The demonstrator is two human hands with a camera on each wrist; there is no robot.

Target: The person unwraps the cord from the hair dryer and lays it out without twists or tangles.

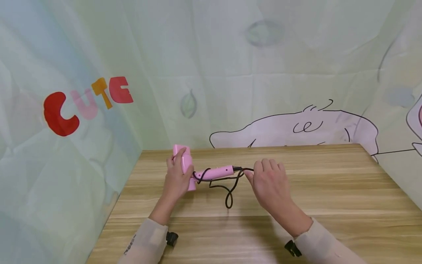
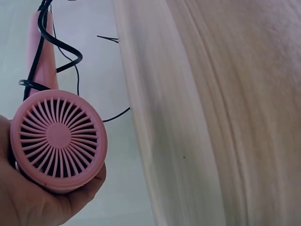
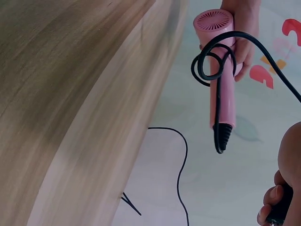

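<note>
A pink hair dryer [image 1: 215,173] is held above the table, its handle pointing right in the head view. My left hand [image 1: 176,179] grips the dryer's barrel; the left wrist view shows the round slotted grille [image 2: 59,136] facing that camera, with fingers behind and below it. A black cord [image 3: 235,34] winds loosely round the handle and hangs in a loop below it. In the right wrist view, my right hand [image 1: 270,183] has its fingers curled round the black plug [image 3: 281,207] at the cord's end, a bit of metal showing at its tip.
Beneath both hands is a wood-grain table [image 1: 329,176]. A pale printed cloth [image 1: 224,73] hangs behind it and along its left side, with coloured letters and a cartoon drawing. Black wrist straps [image 1: 171,238] show at both sleeves.
</note>
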